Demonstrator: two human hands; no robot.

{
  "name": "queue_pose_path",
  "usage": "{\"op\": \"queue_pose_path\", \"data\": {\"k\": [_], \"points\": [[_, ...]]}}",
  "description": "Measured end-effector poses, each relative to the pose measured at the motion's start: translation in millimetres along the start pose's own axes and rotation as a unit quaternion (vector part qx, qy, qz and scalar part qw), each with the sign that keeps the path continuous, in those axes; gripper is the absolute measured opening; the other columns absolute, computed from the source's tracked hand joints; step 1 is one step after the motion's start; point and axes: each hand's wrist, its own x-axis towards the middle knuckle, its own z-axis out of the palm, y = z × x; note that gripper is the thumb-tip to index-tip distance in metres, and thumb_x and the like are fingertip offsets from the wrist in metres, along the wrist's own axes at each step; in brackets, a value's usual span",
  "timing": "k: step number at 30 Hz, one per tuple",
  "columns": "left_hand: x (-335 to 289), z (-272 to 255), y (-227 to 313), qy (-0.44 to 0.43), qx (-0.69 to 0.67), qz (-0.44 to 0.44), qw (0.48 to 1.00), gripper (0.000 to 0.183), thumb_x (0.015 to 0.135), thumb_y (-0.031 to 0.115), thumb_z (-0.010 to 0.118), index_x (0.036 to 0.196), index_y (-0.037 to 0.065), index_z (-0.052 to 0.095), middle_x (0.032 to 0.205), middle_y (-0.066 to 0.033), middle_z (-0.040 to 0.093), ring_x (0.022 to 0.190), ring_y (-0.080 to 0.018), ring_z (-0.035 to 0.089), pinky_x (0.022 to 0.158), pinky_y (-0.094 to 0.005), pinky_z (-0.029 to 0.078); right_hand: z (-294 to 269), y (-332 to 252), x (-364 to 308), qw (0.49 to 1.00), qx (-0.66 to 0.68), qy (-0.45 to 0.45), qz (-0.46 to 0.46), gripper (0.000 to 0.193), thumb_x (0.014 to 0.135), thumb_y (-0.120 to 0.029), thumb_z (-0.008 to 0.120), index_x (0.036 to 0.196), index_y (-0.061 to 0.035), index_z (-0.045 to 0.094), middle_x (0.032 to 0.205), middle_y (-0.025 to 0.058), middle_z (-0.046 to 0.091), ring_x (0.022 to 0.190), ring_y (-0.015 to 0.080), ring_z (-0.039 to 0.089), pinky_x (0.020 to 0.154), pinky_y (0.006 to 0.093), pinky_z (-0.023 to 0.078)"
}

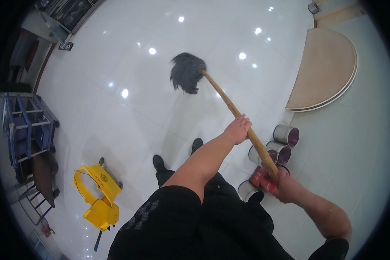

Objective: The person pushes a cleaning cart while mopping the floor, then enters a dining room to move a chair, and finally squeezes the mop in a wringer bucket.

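Observation:
A mop with a grey string head (pixel 187 73) and a wooden handle (pixel 226 99) slants across the middle of the view. Its head lies spread on the glossy white tile floor (pixel 130 117), ahead of my feet. My left hand (pixel 238 129) is closed round the handle about midway along. Near the handle's top end, my right hand (pixel 286 187) grips it, close to my right side. Below that hand, partly hidden by it and the handle, are a red object (pixel 263 179) and several metal cans (pixel 286 135).
Round tabletops (pixel 325 71) lean against the right wall. On the left stands a yellow mop bucket with wringer (pixel 100 184) on casters. Beyond it are stacked blue-framed chairs (pixel 29 125). Dark cabinets (pixel 71 15) line the far left. My black shoes (pixel 159 163) stand on the tiles.

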Motion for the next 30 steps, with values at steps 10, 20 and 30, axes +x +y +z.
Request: {"op": "queue_pose_path", "data": {"k": [10,20,30], "points": [[-86.3,-68.3,26.3,-0.109,-0.013,0.078,0.991,0.019,0.066,0.024,0.069,0.075,0.01,0.06,0.083,-0.0112,0.063,0.088,-0.0323,0.059,0.078,-0.0424,0.048,39.1,-15.3,-72.7,0.772,0.558,-0.302,0.045,0.051,0.073,0.003,0.057,0.119,-0.0054,0.037,0.069,0.0117,0.054,0.049,0.0221,0.055,0.045,0.0344,0.048],[-255.0,-89.6,-8.3,-0.028,-0.061,-0.024,0.997,0.015,0.065,0.021,0.069,0.073,0.011,0.061,0.074,-0.0115,0.061,0.079,-0.0332,0.059,0.075,-0.0428,0.047,81.4,-74.6,-65.3,0.858,0.345,-0.381,0.004,0.04,0.075,-0.004,0.061,0.111,-0.0051,0.045,0.071,0.0099,0.057,0.053,0.019,0.06,0.046,0.0341,0.051],[-204.4,-43.7,-57.9,0.211,-0.016,-0.214,0.954,0.058,0.068,0.004,0.074,0.119,0.007,0.046,0.125,-0.0183,0.048,0.125,-0.0413,0.036,0.107,-0.0492,0.028,12.4,-92.2,21.4,0.939,-0.264,0.109,-0.194,0.03,0.079,-0.012,0.059,0.104,0.0013,0.052,0.077,0.0189,0.064,0.071,0.031,0.066,0.063,0.0406,0.053]]}}
